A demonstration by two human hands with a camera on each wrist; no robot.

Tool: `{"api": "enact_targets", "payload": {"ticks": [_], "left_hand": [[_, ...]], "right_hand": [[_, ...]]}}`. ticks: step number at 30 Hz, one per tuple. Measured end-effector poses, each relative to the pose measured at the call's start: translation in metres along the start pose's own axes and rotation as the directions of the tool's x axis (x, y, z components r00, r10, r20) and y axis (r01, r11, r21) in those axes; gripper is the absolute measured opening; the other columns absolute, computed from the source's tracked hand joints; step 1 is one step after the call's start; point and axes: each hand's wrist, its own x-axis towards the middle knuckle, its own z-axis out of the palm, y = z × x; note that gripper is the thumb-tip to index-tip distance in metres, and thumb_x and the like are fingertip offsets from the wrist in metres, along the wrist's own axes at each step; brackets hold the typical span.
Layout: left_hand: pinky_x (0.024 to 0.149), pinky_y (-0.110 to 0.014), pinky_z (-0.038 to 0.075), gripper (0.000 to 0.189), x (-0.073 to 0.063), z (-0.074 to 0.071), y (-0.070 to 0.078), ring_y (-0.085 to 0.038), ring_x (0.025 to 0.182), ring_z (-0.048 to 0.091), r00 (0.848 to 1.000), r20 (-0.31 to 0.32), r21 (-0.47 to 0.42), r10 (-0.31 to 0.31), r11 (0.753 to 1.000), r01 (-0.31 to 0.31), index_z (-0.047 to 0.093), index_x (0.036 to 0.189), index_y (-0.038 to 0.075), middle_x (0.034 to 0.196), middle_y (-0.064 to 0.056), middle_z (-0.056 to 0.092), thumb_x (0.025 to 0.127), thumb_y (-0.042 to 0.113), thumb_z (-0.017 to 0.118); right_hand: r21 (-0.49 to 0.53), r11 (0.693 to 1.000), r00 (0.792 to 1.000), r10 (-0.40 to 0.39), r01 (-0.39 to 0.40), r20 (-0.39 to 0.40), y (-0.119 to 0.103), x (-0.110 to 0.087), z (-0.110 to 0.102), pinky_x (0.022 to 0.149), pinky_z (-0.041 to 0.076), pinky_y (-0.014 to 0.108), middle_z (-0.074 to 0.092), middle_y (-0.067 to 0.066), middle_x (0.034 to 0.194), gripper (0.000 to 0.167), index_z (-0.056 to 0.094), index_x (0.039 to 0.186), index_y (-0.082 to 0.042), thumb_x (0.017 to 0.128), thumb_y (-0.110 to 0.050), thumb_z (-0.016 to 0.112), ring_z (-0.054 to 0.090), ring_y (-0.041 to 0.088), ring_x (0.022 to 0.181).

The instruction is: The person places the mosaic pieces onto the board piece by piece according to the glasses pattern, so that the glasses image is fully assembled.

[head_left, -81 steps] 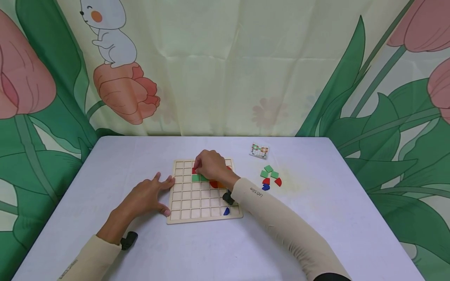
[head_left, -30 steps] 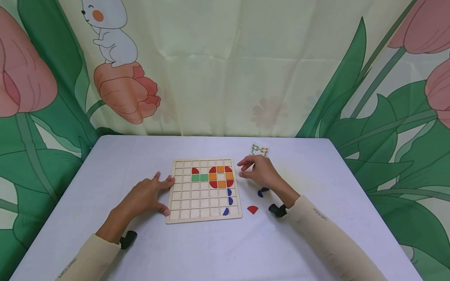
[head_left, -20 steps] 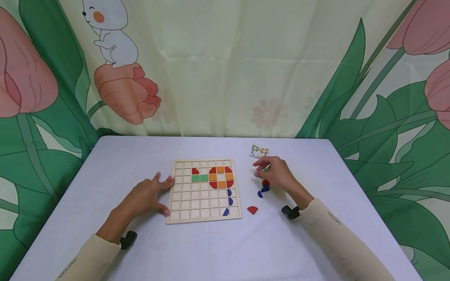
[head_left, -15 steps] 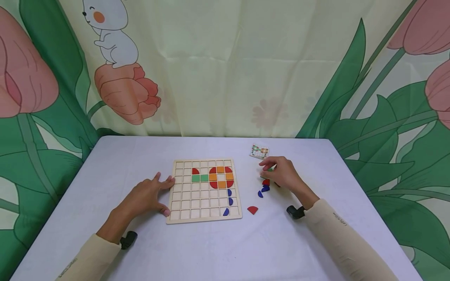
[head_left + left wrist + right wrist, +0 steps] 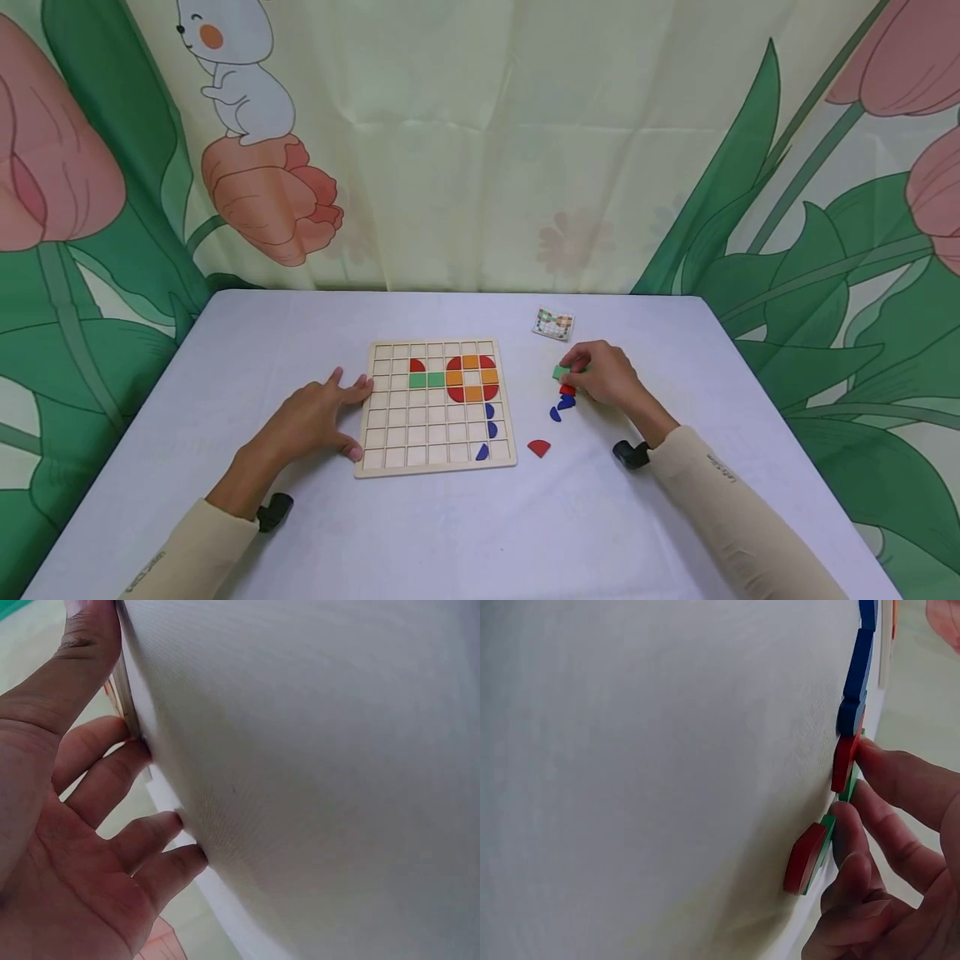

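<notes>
My left hand (image 5: 318, 417) lies spread at the left edge of a wooden grid board (image 5: 386, 437), its thumb and fingertips touching that side. In the left wrist view, the board's thin edge (image 5: 124, 697) shows beside the fingers. My right hand (image 5: 603, 375) pinches a green square tile (image 5: 559, 372) among the loose pieces right of the board. Just below its thumb are a red quarter-circle piece (image 5: 567, 389) and blue half-circle pieces (image 5: 567, 402). In the right wrist view, another red piece (image 5: 804, 859) stands near the curled fingers. Other green tiles are mostly hidden by the hand.
On the board sit red quarter circles (image 5: 416, 365), orange squares (image 5: 470, 362), two green squares (image 5: 426, 380) and blue half circles (image 5: 491, 429). A small pattern card (image 5: 553, 322) lies behind the right hand. One red piece (image 5: 538, 448) is near the board's lower right corner.
My right hand has left the board and gone right to the loose pieces, its fingers closing at a green tile. Two more blue pieces lie on the board; the left hand stays put.
</notes>
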Motion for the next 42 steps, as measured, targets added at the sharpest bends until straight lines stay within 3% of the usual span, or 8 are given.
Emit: {"api": "enact_targets", "payload": {"ticks": [8,18,26,42], "left_hand": [[0.102,-0.067,0.051,0.119,-0.001,-0.002,0.000,-0.064,0.134,0.053,1.000,0.012,0.004,-0.010,1.000,0.010,0.049,0.159,0.019,0.161,-0.044,0.032,0.055,0.047,0.101],[0.103,-0.067,0.051,0.119,-0.001,-0.004,0.000,-0.064,0.134,0.053,0.999,0.021,0.000,-0.025,1.000,0.025,0.048,0.159,0.020,0.162,-0.044,0.031,0.056,0.047,0.101],[0.102,-0.067,0.052,0.120,0.000,-0.002,0.002,-0.064,0.135,0.052,0.999,0.027,-0.004,-0.031,1.000,0.031,0.047,0.159,0.020,0.163,-0.043,0.031,0.056,0.048,0.101],[0.104,-0.067,0.051,0.119,0.000,-0.002,0.003,-0.064,0.135,0.052,0.999,0.026,0.001,-0.039,0.999,0.039,0.047,0.159,0.020,0.163,-0.043,0.032,0.056,0.048,0.101]], "right_hand": [[0.040,0.997,0.998,-0.060,0.061,-0.016,-0.007,-0.002,0.005,0.081,0.050,0.037,0.073,0.007,0.098,0.013,0.077,0.101,-0.016,0.091,-0.015,0.085,0.064,0.026,0.099],[0.153,0.980,0.991,-0.130,0.130,-0.012,-0.042,-0.008,0.018,0.062,0.049,0.030,0.072,0.004,0.088,0.011,0.078,0.094,-0.017,0.089,-0.014,0.088,0.058,0.023,0.074],[0.175,0.957,0.972,-0.233,0.232,-0.018,-0.072,-0.009,0.031,0.064,0.042,0.029,0.073,-0.001,0.085,0.012,0.079,0.091,-0.018,0.087,-0.015,0.090,0.055,0.022,0.075],[0.229,0.917,0.938,-0.344,0.327,0.037,-0.138,-0.002,0.051,0.071,0.049,0.031,0.071,-0.003,0.083,0.012,0.078,0.089,-0.022,0.089,-0.014,0.088,0.062,0.018,0.083]]}}
